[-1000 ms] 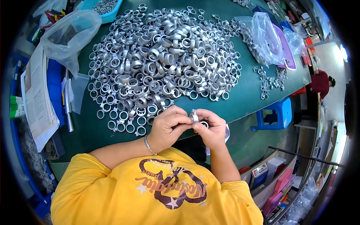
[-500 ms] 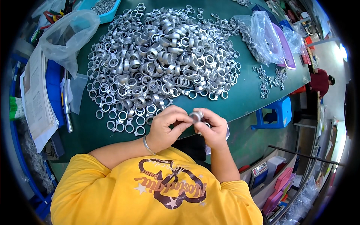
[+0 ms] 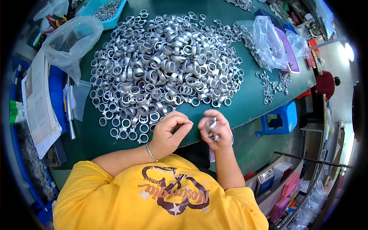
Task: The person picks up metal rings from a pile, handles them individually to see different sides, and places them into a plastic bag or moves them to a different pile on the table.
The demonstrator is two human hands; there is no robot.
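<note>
My right hand [image 3: 220, 132] is closed on a silver metal ring [image 3: 210, 123] with a small lug; the ring looks a little blurred. Another bit of metal shows by the palm just below it, and I cannot make out whether it belongs to the same part. Off to its left, my left hand [image 3: 168, 132] has its fingers curled and the thumb apart from the forefinger, nothing visible between them. Just beyond both hands a large heap of similar metal rings [image 3: 165, 65] covers the green table [image 3: 245, 103], with loose ones lying flat at its near left edge.
A clear plastic bag [image 3: 71, 42] and stacked papers [image 3: 40, 99] lie at the left, beside a blue tub [image 3: 115, 21]. On the right are small metal parts [image 3: 268, 90], a purple basket [image 3: 293, 63] and a blue stool [image 3: 283, 117]. A person [image 3: 326, 84] is farther off.
My hands have come apart. The right hand has drawn the ring away from my left fingers and turned it in toward its palm; the left has let go.
</note>
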